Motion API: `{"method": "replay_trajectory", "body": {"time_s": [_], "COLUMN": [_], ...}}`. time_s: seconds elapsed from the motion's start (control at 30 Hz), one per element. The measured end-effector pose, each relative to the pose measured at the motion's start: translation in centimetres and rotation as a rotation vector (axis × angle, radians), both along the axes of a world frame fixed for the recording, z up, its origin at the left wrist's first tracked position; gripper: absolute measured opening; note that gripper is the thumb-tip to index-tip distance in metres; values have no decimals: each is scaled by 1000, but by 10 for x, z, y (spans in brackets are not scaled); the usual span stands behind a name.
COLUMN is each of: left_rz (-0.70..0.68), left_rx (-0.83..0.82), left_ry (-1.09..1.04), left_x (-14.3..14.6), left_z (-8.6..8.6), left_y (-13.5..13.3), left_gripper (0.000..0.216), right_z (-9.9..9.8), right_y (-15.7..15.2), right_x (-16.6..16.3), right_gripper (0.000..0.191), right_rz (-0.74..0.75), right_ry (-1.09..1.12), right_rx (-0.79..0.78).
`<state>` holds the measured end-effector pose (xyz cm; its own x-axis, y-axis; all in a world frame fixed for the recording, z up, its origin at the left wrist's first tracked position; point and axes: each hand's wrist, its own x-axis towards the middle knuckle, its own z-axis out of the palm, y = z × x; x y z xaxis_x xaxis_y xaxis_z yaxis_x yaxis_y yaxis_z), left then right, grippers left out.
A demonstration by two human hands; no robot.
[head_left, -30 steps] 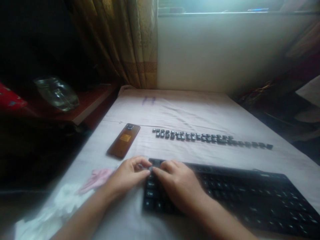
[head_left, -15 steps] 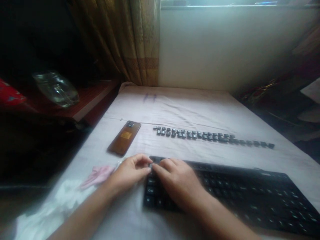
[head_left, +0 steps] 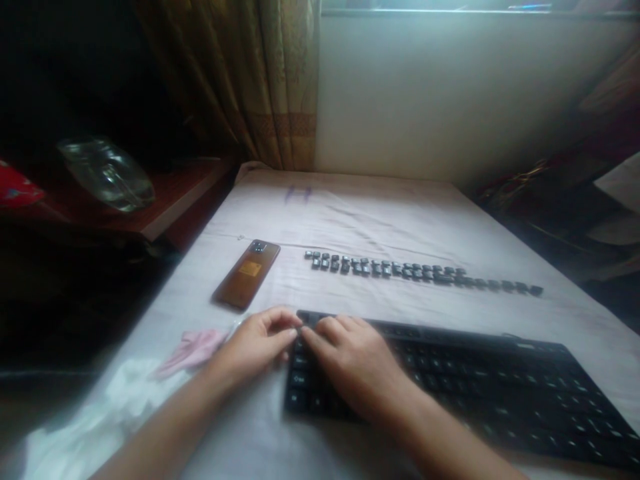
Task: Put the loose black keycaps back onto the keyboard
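Note:
A black keyboard [head_left: 480, 373] lies on the cloth-covered surface in front of me, running off to the lower right. At its upper left corner, my left hand [head_left: 263, 340] brings thumb and forefinger together in a pinch. My right hand [head_left: 353, 357] rests over the keyboard's left end, its fingers curled and bunched, the tips meeting those of my left hand. Whatever is between the fingertips is hidden or too small to name. Beyond the keyboard, several loose black keycaps [head_left: 387, 269] lie in uneven rows.
A brown phone [head_left: 246, 275] lies face down left of the keycaps. A pink cloth [head_left: 193, 352] and crumpled white plastic [head_left: 107, 413] are beside my left forearm. On the wooden ledge [head_left: 187, 193] at left sits a clear glass bowl [head_left: 113, 175]. A curtain [head_left: 273, 87] hangs behind.
The whole view has shifted slightly. Both hands stay together at the keyboard's upper left corner, with only slight finger movement.

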<state>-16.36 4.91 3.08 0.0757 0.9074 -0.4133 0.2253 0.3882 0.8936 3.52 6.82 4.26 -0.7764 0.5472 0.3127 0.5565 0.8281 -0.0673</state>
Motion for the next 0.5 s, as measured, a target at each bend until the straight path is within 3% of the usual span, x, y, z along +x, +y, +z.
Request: {"method": "replay_trajectory", "body": {"time_s": [0.5], "left_rz": [59], "left_rx": [21], "left_ry": [23], "left_x": [4], "left_z": [-8], "left_y": [1], "left_gripper": [37], "right_z": [-5], "right_y": [-2], "right_x": [-4], "right_gripper": [15], "right_rz": [-27], "right_ry": [75], "right_rx": [52]}}
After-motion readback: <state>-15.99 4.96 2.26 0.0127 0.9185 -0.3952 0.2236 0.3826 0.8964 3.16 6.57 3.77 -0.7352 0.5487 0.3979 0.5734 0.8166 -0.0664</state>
